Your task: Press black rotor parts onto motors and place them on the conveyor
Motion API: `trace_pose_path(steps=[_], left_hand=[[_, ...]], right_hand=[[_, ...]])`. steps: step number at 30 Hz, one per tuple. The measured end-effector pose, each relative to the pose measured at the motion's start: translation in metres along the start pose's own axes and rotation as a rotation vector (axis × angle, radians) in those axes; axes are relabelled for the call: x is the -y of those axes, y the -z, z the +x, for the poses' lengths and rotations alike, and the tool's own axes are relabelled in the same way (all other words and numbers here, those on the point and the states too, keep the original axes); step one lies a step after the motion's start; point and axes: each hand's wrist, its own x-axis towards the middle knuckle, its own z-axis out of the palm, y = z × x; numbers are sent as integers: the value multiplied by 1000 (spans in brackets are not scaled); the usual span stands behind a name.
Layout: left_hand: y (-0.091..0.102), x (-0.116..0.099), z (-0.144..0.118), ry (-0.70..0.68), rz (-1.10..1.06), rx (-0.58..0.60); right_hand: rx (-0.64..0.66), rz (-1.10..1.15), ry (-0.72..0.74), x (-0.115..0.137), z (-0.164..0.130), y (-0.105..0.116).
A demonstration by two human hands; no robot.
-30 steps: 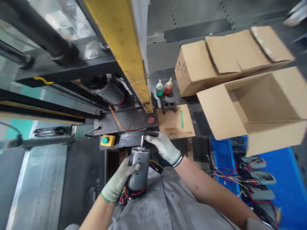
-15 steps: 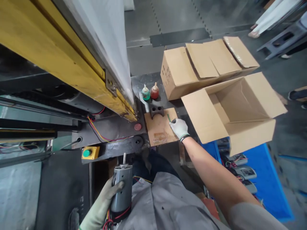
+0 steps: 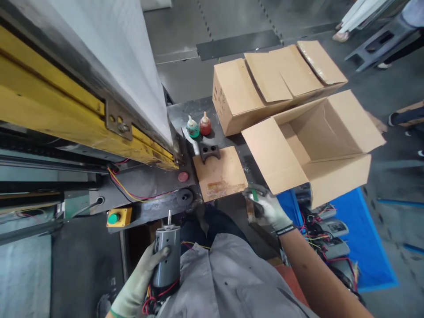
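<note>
My left hand (image 3: pixel 145 269), in a pale glove, is wrapped round a grey electric motor (image 3: pixel 167 256). The motor stands nearly upright against my apron, its metal shaft pointing away from me and red and yellow wires at its near end. My right hand (image 3: pixel 266 205), also gloved, hovers at the near right corner of a cardboard sheet (image 3: pixel 232 165). Its fingers are closed on a small green strip (image 3: pixel 254 194), most of which they cover. A dark curved bracket with two holes (image 3: pixel 210 153) lies on the sheet's far left part, near a smear of brownish grease (image 3: pixel 221 187).
Green (image 3: pixel 192 129) and red (image 3: pixel 205 125) squeeze bottles stand behind the sheet. An open carton (image 3: pixel 314 141) and a flapped carton (image 3: pixel 261 92) are on the right. Motors lie in a blue bin (image 3: pixel 367 247) below. A yellow machine frame (image 3: pixel 82 115) and green button box (image 3: pixel 119 217) are left.
My right hand has drawn back from the cardboard sheet towards me and to the right, taking the green strip with it. My left hand still holds the motor. The view has shifted slightly.
</note>
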Motion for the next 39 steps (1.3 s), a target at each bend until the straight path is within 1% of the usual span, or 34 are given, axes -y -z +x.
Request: trace_pose_path(steps=[2, 4, 8, 12, 15, 18, 23, 27, 32, 34, 36, 38, 39], left_hand=[[-2, -1, 2, -5, 25, -10], [-2, 0, 5, -15, 47, -14], [-4, 4, 7, -25, 60, 1], [-6, 6, 6, -4, 28, -11], [-4, 10, 6, -7, 1, -7], [2, 17, 8, -5, -29, -17], [11, 25, 12, -15, -59, -2], [14, 23, 18, -26, -36, 41], [17, 22, 24, -65, -6, 55], [17, 22, 26, -92, 7, 84], [18, 22, 27, -136, 5, 121], [18, 20, 29, -190, 1, 152], [18, 19, 30, -216, -2, 168]], right_hand=[[-118, -13, -10, -1, 7, -15], [-175, -17, -17, -2, 17, -33], [-112, 93, -34, -12, 34, -69], [-72, 142, -38, -26, 41, -94], [-71, 75, -11, -36, 42, -103], [-73, -14, 23, -44, 42, -107], [-61, -229, 75, -46, 40, -110], [-72, -335, 76, -41, 31, -108], [-121, -317, 73, -28, 6, -99], [-150, -289, 103, -15, -8, -99], [-163, -251, 128, 2, -23, -105], [-121, -171, 120, 24, -39, -119], [-72, -121, 108, 35, -46, -129]])
